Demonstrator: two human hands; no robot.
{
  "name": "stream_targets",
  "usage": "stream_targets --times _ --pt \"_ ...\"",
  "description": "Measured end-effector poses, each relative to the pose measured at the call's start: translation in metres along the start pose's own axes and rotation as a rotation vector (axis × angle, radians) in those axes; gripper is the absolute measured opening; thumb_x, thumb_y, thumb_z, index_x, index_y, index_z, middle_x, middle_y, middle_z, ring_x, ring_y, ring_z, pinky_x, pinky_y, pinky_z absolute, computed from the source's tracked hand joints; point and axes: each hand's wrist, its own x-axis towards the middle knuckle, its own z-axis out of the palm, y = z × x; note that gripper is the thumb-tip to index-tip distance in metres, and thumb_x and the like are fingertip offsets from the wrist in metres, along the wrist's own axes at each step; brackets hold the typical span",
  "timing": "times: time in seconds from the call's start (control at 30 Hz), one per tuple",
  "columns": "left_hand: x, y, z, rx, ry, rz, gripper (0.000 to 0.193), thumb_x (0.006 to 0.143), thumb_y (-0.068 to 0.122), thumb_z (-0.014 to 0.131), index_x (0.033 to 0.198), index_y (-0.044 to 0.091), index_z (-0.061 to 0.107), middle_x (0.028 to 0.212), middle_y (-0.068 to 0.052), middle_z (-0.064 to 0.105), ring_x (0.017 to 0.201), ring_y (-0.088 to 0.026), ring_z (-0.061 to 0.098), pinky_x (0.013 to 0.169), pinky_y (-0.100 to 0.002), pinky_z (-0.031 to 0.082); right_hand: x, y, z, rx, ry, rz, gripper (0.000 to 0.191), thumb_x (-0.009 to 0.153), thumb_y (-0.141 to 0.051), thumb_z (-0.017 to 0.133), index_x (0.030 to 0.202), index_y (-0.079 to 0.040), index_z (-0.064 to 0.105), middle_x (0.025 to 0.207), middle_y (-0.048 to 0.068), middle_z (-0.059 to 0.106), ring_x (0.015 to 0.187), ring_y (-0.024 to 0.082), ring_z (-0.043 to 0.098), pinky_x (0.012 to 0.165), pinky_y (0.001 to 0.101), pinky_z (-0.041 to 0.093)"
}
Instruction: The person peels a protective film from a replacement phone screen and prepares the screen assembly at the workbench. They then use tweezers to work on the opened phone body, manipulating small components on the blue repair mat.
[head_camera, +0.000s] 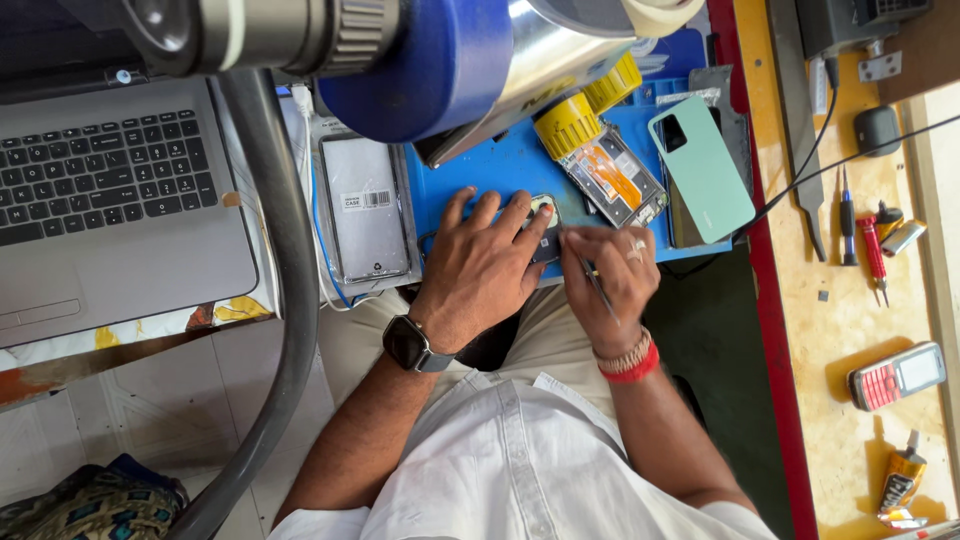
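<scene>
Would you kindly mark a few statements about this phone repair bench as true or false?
1. The left hand presses a small dark part on the blue mat. True.
2. The right hand is empty. False: it holds a thin tool.
3. The mint green back cover lies on the laptop. False: it lies at the mat's right end.
4. A watch is on the left wrist. True.

A clear plastic phone-case package, rectangular with a white barcode label, is seen lying between the laptop and the blue mat. A small keypad phone's pale screen is seen on the yellow table at right.
</scene>
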Motion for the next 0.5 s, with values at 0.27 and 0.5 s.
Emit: stream_targets --times 0.27,0.5 --pt "0.0 0.0 -0.002 0.015 0.012 -0.016 0.058 0.082 0.034 0.079 0.132 0.007 0.067 0.129 -0.009 0.062 0.112 -0.028 0.056 0.107 -0.052 0.039 0.005 0.007 0.004 0.005 -0.026 -0.003 0.021 0.082 0.007 0.084 0.089 -0.005 0.068 0.093 0.005 0.075 0.081 0.021 0.067 0.085 0.0385 0.042" --pt "0.002 0.001 -0.005 0.013 -0.016 0.0 0.059 0.081 0.034 0.08 0.132 0.006 0.067 0.127 -0.01 0.063 0.111 -0.028 0.057 0.106 -0.052 0.04 0.0 0.004 0.003 0.067 0.025 0.027 0.02 0.083 0.007 0.085 0.091 -0.003 0.069 0.096 0.008 0.075 0.086 0.026 0.067 0.081 0.0347 0.053"
